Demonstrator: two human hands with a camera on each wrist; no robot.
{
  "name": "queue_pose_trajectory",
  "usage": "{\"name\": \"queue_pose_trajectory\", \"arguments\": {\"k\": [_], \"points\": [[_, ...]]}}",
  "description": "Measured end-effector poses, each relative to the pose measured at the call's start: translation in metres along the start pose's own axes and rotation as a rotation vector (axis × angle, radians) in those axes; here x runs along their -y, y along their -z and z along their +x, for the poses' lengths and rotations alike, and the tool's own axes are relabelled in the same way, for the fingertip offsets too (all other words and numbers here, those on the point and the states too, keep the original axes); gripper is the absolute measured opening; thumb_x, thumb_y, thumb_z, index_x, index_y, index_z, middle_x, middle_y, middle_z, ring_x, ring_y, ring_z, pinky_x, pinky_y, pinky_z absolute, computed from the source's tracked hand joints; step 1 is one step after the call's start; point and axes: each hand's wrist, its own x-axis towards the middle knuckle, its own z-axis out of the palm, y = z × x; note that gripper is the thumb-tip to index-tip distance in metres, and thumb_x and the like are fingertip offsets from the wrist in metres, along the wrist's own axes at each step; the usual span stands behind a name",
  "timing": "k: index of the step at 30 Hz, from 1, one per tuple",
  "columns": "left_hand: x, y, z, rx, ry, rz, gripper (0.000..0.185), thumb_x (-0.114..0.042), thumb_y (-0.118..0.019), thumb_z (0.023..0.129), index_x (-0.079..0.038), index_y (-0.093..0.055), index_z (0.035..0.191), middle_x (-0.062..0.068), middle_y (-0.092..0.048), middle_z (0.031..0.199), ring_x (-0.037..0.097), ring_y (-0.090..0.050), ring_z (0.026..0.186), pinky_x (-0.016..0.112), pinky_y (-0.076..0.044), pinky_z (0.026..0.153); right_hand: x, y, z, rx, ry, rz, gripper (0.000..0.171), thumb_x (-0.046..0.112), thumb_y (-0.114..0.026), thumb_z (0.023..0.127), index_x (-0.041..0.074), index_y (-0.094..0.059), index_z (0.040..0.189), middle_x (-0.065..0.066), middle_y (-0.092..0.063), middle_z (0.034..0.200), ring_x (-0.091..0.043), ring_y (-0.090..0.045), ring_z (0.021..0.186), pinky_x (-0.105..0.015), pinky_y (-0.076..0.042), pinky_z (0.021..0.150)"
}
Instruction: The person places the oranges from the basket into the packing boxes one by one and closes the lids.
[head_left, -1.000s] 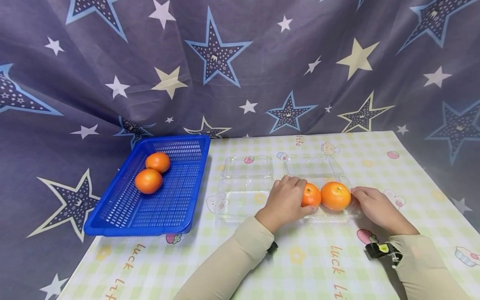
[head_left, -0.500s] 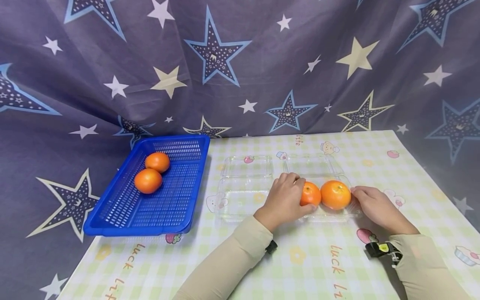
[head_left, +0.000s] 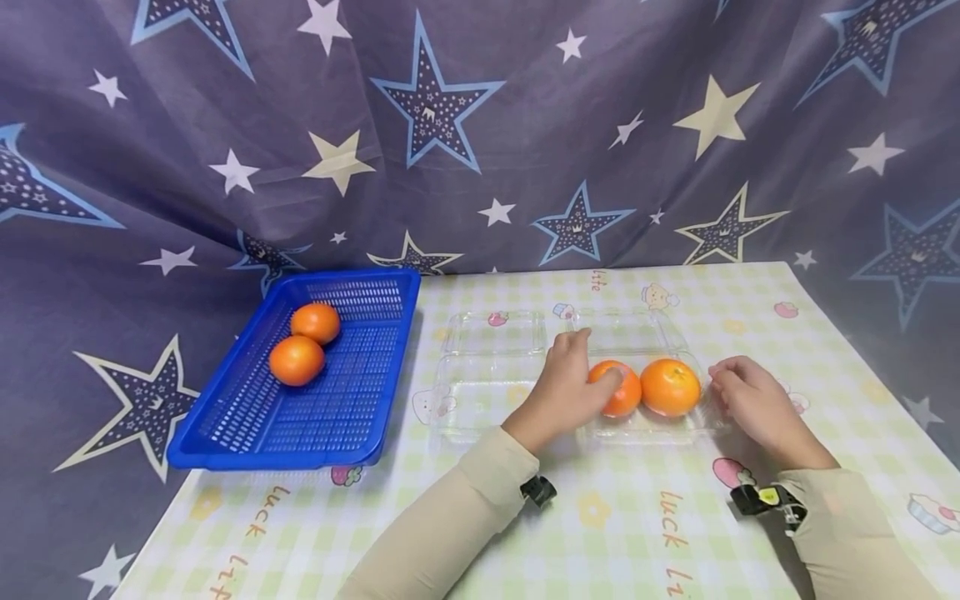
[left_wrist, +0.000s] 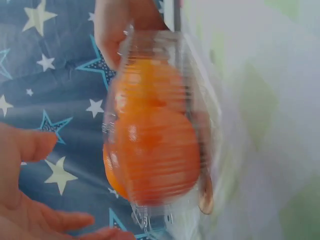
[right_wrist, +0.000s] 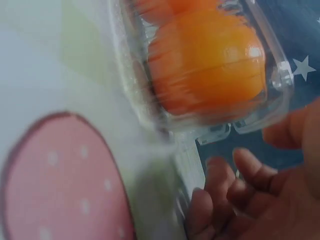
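Two oranges, a smaller one [head_left: 619, 392] and a bigger one [head_left: 670, 387], lie side by side in the right clear plastic box [head_left: 645, 432], whose lid [head_left: 618, 329] lies open behind. My left hand [head_left: 567, 385] is at the smaller orange, thumb over its top, other fingers lifted and loose. In the left wrist view the left hand [left_wrist: 30, 200] is spread beside the box, the oranges [left_wrist: 155, 150] seen through its wall. My right hand [head_left: 738, 392] hovers just right of the box, fingers loosely curled, holding nothing. The right wrist view shows the right hand [right_wrist: 260, 200] near the box corner [right_wrist: 272, 80].
A second clear box [head_left: 487, 392] lies open and empty left of the first. A blue slotted basket [head_left: 270, 454] at the table's left holds two oranges [head_left: 316, 322] [head_left: 297, 360]. The checked tablecloth [head_left: 600, 517] stretches toward me; a star-printed curtain [head_left: 450, 167] hangs behind.
My left hand has loosened from the smaller orange and raised its fingers. My right hand has drawn slightly away from the box's right edge. The box and oranges shifted a little left.
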Motion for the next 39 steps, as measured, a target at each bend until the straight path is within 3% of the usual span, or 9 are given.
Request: {"name": "queue_pose_trajectory", "arguments": {"k": [5, 10, 14, 16, 19, 21, 23, 29, 39], "points": [[-0.007, 0.005, 0.01, -0.007, 0.152, -0.194, 0.084, -0.054, -0.053, 0.1, -0.006, -0.025, 0.163, 0.016, -0.03, 0.167, 0.032, -0.037, 0.151, 0.047, -0.03, 0.124, 0.003, 0.004, 0.01, -0.006, -0.003, 0.12, 0.058, 0.037, -0.035, 0.11, -0.009, -0.047, 0.143, -0.029, -0.062, 0.129, -0.015, -0.063, 0.098, -0.019, -0.056, 0.073], [-0.011, 0.007, 0.022, -0.018, 0.325, -0.386, 0.085, -0.056, -0.053, 0.099, -0.007, -0.027, 0.163, 0.012, -0.033, 0.167, 0.029, -0.032, 0.155, 0.048, -0.024, 0.127, 0.008, 0.011, 0.025, 0.11, -0.049, 0.207, 0.066, 0.037, -0.03, 0.111, -0.013, -0.029, 0.155, -0.034, -0.048, 0.149, -0.024, -0.063, 0.12, -0.014, -0.056, 0.083], [-0.009, 0.008, 0.031, -0.008, 0.427, -0.519, 0.084, -0.054, -0.056, 0.097, -0.008, -0.029, 0.162, 0.007, -0.033, 0.168, 0.026, -0.031, 0.156, 0.047, -0.023, 0.127, 0.01, 0.016, 0.036, 0.216, -0.088, 0.377, 0.07, 0.035, -0.029, 0.112, -0.016, -0.015, 0.157, -0.037, -0.038, 0.155, -0.001, -0.066, 0.106, -0.017, -0.056, 0.088], [-0.006, 0.007, 0.034, -0.004, 0.455, -0.581, 0.084, -0.051, -0.058, 0.097, -0.007, -0.029, 0.162, 0.008, -0.032, 0.168, 0.027, -0.03, 0.156, 0.048, -0.023, 0.127, 0.01, 0.017, 0.04, 0.248, -0.097, 0.464, 0.068, 0.032, -0.03, 0.112, -0.017, -0.013, 0.157, -0.03, -0.051, 0.147, 0.01, -0.064, 0.096, -0.017, -0.056, 0.088], [-0.002, 0.007, 0.037, -0.005, 0.462, -0.652, 0.081, -0.047, -0.059, 0.098, -0.004, -0.031, 0.16, 0.011, -0.033, 0.166, 0.03, -0.029, 0.156, 0.052, -0.023, 0.126, 0.011, 0.017, 0.045, 0.279, -0.092, 0.524, 0.067, 0.03, -0.033, 0.112, -0.017, -0.016, 0.156, -0.003, -0.069, 0.125, 0.01, -0.066, 0.093, -0.016, -0.056, 0.085], [-0.001, 0.007, 0.038, -0.003, 0.45, -0.681, 0.081, -0.045, -0.059, 0.098, -0.002, -0.029, 0.16, 0.013, -0.032, 0.166, 0.031, -0.027, 0.156, 0.055, -0.023, 0.126, 0.012, 0.016, 0.047, 0.294, -0.086, 0.54, 0.065, 0.029, -0.035, 0.112, -0.017, -0.019, 0.156, 0.015, -0.071, 0.11, 0.009, -0.067, 0.095, -0.014, -0.055, 0.084], [0.0, 0.007, 0.038, -0.001, 0.436, -0.687, 0.083, -0.045, -0.059, 0.098, -0.002, -0.026, 0.161, 0.014, -0.029, 0.168, 0.032, -0.024, 0.157, 0.056, -0.023, 0.126, 0.014, 0.015, 0.048, 0.299, -0.079, 0.542, 0.065, 0.03, -0.035, 0.112, -0.016, -0.021, 0.156, 0.022, -0.071, 0.102, 0.009, -0.068, 0.096, -0.013, -0.054, 0.084], [-0.001, 0.008, 0.037, -0.006, 0.444, -0.685, 0.085, -0.045, -0.058, 0.098, -0.009, -0.019, 0.165, 0.012, -0.022, 0.171, 0.03, -0.023, 0.158, 0.054, -0.023, 0.126, 0.022, 0.014, 0.048, 0.287, -0.082, 0.534, 0.066, 0.033, -0.037, 0.112, -0.012, -0.023, 0.158, 0.026, -0.068, 0.097, 0.008, -0.068, 0.099, -0.014, -0.053, 0.083], [-0.005, 0.012, 0.038, -0.021, 0.402, -0.558, 0.083, -0.049, -0.057, 0.098, -0.011, -0.023, 0.164, 0.01, -0.029, 0.17, 0.029, -0.028, 0.157, 0.05, -0.019, 0.128, 0.028, 0.018, 0.046, 0.246, -0.07, 0.528, 0.062, 0.032, -0.035, 0.112, -0.01, -0.029, 0.157, 0.027, -0.067, 0.097, 0.004, -0.067, 0.099, -0.019, -0.056, 0.085]]}}
